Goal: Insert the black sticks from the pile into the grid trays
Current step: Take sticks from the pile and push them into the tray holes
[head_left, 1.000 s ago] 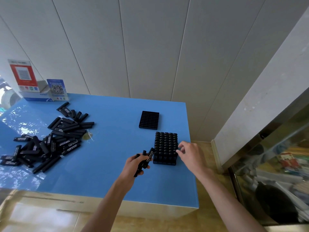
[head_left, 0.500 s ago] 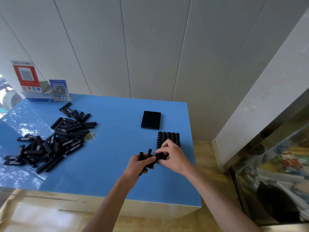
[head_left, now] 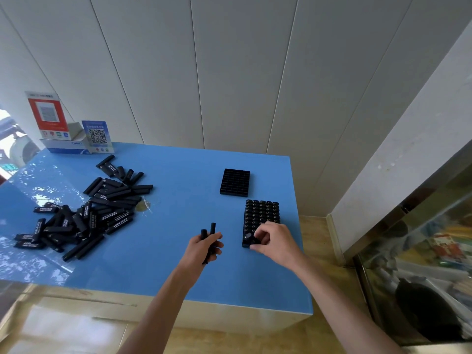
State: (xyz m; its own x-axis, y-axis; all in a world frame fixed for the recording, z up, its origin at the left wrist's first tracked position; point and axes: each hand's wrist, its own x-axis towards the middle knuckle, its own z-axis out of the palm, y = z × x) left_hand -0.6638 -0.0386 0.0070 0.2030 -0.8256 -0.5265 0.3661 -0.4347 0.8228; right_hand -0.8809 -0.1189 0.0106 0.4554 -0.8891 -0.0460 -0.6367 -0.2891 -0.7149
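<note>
A pile of black sticks (head_left: 84,213) with white lettering lies on the left of the blue table (head_left: 173,251). My left hand (head_left: 204,247) holds a bunch of two or three black sticks (head_left: 210,232) upright above the table's front middle. Just to its right stands a grid tray (head_left: 260,215) nearly full of upright sticks. My right hand (head_left: 273,238) rests on this tray's near end, fingertips pinched on a stick (head_left: 249,237) at the near left corner. A second, empty grid tray (head_left: 235,182) lies farther back.
Two QR-code signs (head_left: 97,135) and a small box (head_left: 63,146) stand at the table's back left against the panelled wall. The table's right edge (head_left: 301,238) drops to a tiled floor; a glass-fronted cabinet (head_left: 421,264) stands further right.
My right hand took a stick from the bunch in my left hand and moved right, down onto the full tray's near corner. My left hand stayed put with fewer sticks.
</note>
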